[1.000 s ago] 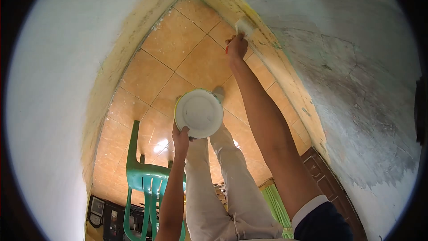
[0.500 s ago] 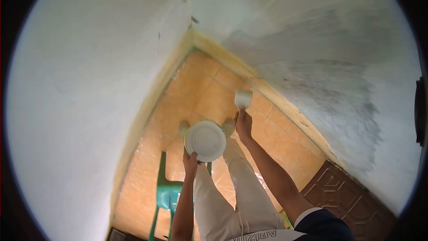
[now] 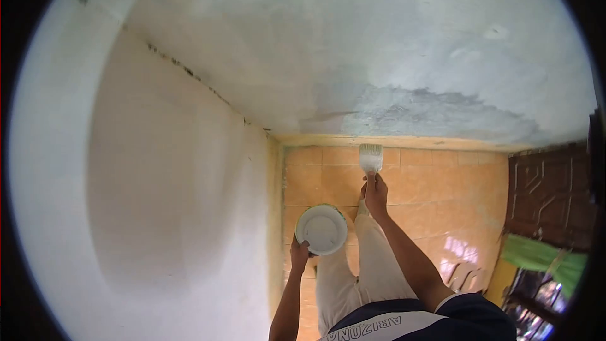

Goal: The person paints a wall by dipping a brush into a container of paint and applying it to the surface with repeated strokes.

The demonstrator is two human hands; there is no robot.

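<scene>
My left hand (image 3: 300, 252) grips a small paint bucket (image 3: 339, 220) at its rim, thumb over the edge. White shows inside the bucket, which I look down into from above. In my right hand (image 3: 377, 194) is a wide paintbrush (image 3: 371, 159), held by its handle with the bristles pointing away from me. The bristle tips are whitish and overlap the foot of the wall in this view. Beyond them rises the wall (image 3: 404, 57), with a grey, patchy area (image 3: 429, 110) low down.
A pale side wall (image 3: 183, 202) stands on my left, with dark marks along the corner line. A yellowish skirting (image 3: 429, 143) edges the orange tiled floor (image 3: 435, 183). To the right are a brown panelled door (image 3: 546, 189) and a green cloth (image 3: 543, 259).
My view has turned to the right, so the green chair is out of sight and the green cloth has come in. Both hands keep hold of the bucket and the brush.
</scene>
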